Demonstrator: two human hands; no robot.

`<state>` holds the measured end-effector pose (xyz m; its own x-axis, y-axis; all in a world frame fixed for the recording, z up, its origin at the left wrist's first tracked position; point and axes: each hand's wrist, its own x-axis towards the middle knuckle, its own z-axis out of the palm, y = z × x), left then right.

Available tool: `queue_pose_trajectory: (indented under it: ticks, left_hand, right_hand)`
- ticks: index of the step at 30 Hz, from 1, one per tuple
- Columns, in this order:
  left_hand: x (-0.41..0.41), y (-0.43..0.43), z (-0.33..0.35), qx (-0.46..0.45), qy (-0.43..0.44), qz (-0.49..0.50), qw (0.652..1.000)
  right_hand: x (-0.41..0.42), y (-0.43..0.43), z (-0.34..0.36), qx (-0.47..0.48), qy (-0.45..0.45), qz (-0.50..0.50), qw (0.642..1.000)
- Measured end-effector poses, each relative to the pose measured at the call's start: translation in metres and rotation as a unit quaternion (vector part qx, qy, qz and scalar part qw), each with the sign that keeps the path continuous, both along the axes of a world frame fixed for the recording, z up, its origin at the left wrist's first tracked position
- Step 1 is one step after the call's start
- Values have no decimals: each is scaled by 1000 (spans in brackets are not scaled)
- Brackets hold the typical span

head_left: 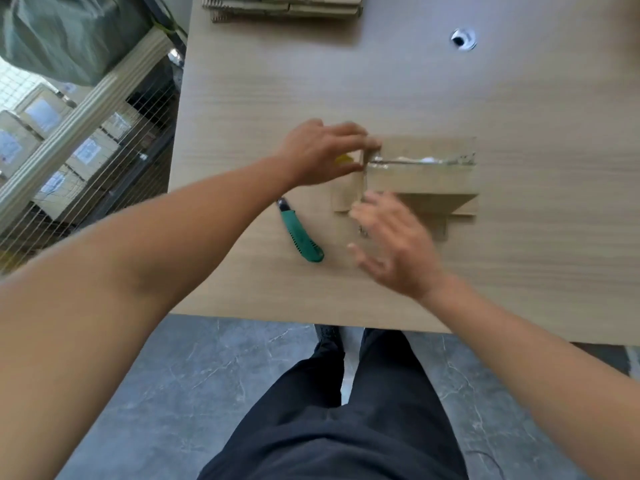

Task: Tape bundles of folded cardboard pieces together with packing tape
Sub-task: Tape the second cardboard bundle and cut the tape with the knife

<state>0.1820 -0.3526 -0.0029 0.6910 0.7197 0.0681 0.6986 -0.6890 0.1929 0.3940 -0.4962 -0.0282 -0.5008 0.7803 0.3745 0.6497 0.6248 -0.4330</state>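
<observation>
A bundle of folded cardboard pieces (422,178) lies flat near the middle of the table (519,271), with a strip of clear packing tape (422,161) running across its top. The left hand (322,152) rests at the bundle's left end, fingers curled onto the edge where the tape begins, gripping it. The right hand (391,244) is blurred, fingers spread open, over the bundle's near left corner. A green utility knife (300,231) lies just left of it. More cardboard (284,6) is stacked at the far edge.
</observation>
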Motion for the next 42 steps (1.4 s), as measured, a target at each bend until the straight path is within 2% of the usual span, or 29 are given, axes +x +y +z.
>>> queue_pose_trajectory:
  ticks: [2, 4, 7, 10, 12, 15, 16, 18, 21, 23, 27, 31, 34, 38, 42]
  left_hand:
    - [-1, 3, 1, -1, 5, -13, 1000]
    - [-3, 3, -1, 8, 21, -33, 999]
    - [-6, -1, -3, 14, 32, -42, 999]
    - [-5, -4, -3, 11, 40, -40, 998]
    - [-4, -5, -4, 8, 35, -25, 999]
    - [-3, -9, -9, -10, 23, 7, 1000]
    - [-3, -10, -11, -21, 16, 23, 999]
    - [-2, -15, -15, -47, -6, 58, 997]
    - [0, -25, -19, -76, -51, 103, 990]
    - [5, -32, -19, -86, -62, 142, 984]
    - [2, -47, -20, -143, -88, 177, 970]
    - [-15, -57, -17, -244, -164, 204, 934]
    - [-31, -49, -11, -322, -154, 212, 910]
    - [-46, -37, -1, -487, -213, 190, 825]
    - [-42, -27, 6, -530, -241, 189, 790]
  right_hand:
    - [-48, -24, -13, -167, -22, -3, 986]
    - [-92, -26, -27, -295, -89, -64, 949]
    - [-130, -16, -42, -283, -194, -125, 931]
    - [-120, -19, -47, -277, -219, -115, 929]
    - [-88, -29, -41, -333, -166, -120, 920]
    - [-17, -63, -16, -421, -21, -167, 891]
    - [3, -74, -2, -415, 23, -186, 890]
    - [24, -76, 25, -333, 84, -238, 908]
    - [10, -31, 52, -218, 121, -295, 922]
    - [-12, 1, 61, -224, 110, -291, 924]
    - [-32, 19, 54, -326, -45, -264, 906]
    - [-30, 15, 50, -359, -59, -237, 901]
    - [-33, 13, 51, -412, -74, -228, 879]
    - [-30, 17, 54, -452, -44, -228, 861]
    - [-28, 21, 58, -473, -3, -223, 852]
